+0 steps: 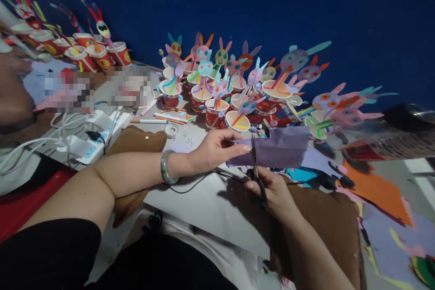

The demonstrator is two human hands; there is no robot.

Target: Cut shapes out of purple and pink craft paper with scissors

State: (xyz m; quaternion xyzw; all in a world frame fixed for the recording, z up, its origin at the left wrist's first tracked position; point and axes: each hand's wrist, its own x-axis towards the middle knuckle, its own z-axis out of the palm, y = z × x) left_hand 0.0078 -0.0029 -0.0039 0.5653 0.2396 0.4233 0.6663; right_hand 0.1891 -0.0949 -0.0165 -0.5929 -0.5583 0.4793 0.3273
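We cannot make out the print on the red paper cups (214, 120), over ten beyond the purple paper (285, 146). Our left hand (217, 148) pinches this one sheet; our right hand (272, 192) grips one pair of scissors (254, 161), blades across it. Left of it lie one tape roll (168, 131) and a brown cushion (136, 139); a second cushion (322, 231) sits nearer us. The table (190, 210) below it is pale, the wall (217, 0) behind blue.

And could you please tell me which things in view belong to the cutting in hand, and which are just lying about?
In use:
scissors, in the right hand
purple paper, held by the left hand

Seemingly just lying or standing about:
orange paper
pens
paper cups with paper figures
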